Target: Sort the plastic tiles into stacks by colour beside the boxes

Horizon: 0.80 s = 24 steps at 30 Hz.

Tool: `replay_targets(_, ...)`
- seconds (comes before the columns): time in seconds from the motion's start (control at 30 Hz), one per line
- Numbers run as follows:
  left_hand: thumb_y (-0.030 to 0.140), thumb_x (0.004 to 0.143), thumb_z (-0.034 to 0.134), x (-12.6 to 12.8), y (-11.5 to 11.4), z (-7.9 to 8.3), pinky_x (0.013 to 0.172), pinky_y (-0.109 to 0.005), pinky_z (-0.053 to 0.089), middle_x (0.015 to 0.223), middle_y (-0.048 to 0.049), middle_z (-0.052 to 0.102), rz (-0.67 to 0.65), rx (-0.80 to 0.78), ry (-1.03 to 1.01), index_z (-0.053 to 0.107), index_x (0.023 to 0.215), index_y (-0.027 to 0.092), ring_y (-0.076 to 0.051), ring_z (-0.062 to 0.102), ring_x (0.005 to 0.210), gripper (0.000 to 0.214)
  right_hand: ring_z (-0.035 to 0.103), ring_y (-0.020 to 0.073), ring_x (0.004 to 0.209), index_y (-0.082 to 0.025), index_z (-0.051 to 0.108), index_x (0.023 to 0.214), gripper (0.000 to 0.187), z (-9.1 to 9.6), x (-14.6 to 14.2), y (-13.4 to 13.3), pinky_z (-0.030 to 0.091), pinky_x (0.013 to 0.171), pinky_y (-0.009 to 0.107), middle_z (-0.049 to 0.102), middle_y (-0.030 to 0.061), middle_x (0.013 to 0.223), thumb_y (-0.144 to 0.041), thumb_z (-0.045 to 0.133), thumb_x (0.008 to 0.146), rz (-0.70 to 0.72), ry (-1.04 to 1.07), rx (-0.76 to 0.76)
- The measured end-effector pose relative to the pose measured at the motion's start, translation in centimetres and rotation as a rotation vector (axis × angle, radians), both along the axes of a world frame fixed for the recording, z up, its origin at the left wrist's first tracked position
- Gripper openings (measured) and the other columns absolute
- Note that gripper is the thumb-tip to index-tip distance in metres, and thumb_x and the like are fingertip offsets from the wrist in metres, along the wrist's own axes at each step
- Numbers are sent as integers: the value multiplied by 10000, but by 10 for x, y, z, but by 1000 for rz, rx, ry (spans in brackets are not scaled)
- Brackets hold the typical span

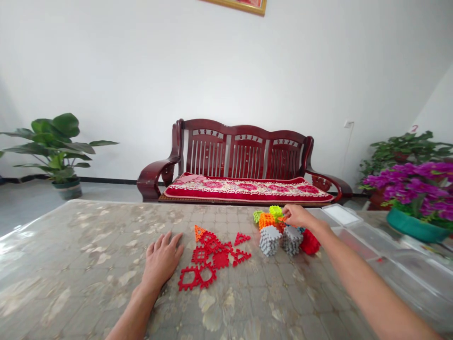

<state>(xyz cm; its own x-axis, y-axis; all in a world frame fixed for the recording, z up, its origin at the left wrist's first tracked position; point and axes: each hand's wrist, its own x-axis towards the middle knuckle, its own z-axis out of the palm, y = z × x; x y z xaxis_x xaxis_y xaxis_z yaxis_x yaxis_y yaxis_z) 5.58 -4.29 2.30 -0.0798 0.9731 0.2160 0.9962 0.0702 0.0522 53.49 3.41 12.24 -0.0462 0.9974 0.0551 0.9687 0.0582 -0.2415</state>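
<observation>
My left hand (164, 255) lies flat on the table with its fingers spread, holding nothing. Just right of it is a loose group of flat red toothed building pieces (221, 259), some square, some triangular, some with round openings. A single orange triangular piece (199, 233) lies at the group's far end. Over the sorted stacks, my right hand (297, 216) pinches a small orange building piece (282, 219), partly hidden by the fingers. Around it stand an orange stack (267, 220), yellow-green pieces (275, 212), two grey stacks (270, 241) and a red stack (310, 242).
Clear plastic boxes (377, 240) sit along the right side beneath my right forearm. Purple flowers in a teal pot (417, 225) stand beyond them. A patterned cover lies over the table (88, 274). Behind it is a wooden bench (244, 146); a potted plant (67, 189) stands left.
</observation>
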Motion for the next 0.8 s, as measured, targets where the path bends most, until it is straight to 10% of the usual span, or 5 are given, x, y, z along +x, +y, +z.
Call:
replay_targets(0.43, 362, 964, 410, 0, 0, -3, 1121, -470, 313, 1462, -112, 537, 0, 34, 5, 592, 1363, 271, -300, 449, 1373, 448, 669, 196, 995, -218, 728, 949, 288, 14, -29, -16, 456, 860, 262, 753, 44, 1036, -95, 570, 742, -32, -15, 209)
replay_targets(0.8, 364, 956, 435, 2, -3, 0, 1124, -484, 319, 1474, -110, 526, -4, 31, -28, 584, 1366, 279, -299, 452, 1367, 444, 693, 167, 898, -222, 736, 979, 257, -8, -203, -35, 466, 776, 239, 768, 22, 988, -154, 583, 785, 328, 203, 106)
